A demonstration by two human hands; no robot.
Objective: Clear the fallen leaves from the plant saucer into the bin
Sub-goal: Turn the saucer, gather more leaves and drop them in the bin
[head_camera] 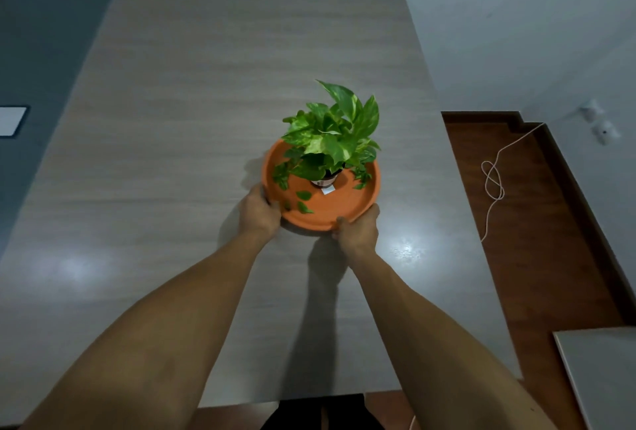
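Observation:
An orange plant saucer (347, 211) sits on the wooden table (192, 126), right of centre. A small potted plant (332, 135) with green and yellow leaves stands in it. Loose fallen leaves (304, 200) lie on the saucer's near left floor, and a small white tag lies beside the pot. My left hand (258, 212) grips the saucer's near left rim. My right hand (358, 228) grips its near right rim. No bin is in view.
The table's right edge (457, 209) drops to a brown wooden floor with a loose white cord (494, 181). A pale panel (605, 371) lies at the lower right. A white rectangle (10, 121) sits on the grey strip at far left.

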